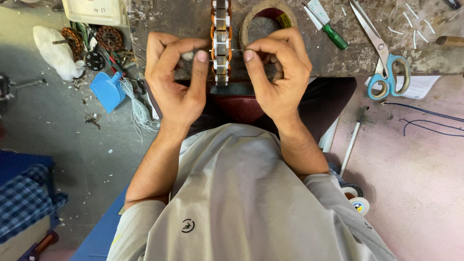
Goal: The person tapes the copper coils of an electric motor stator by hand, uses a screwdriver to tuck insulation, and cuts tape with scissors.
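A motor stator (221, 41) with copper windings and white insulation stands on edge at the near rim of a worn workbench (338, 60). My left hand (176, 79) pinches something small beside the stator's left side, thumb and forefinger closed. My right hand (278, 75) pinches a thin wire that runs into the stator's right side. Both hands sit close on either side of the stator. What the left fingers hold is hidden.
On the bench lie a tape roll (267, 17), a green-handled screwdriver (328, 26), blue-handled scissors (384, 58) and paper (420, 87). On the floor at left are a blue dustpan (107, 90), white wire bundle (140, 111), spare stators (108, 37) and a white bag (55, 50).
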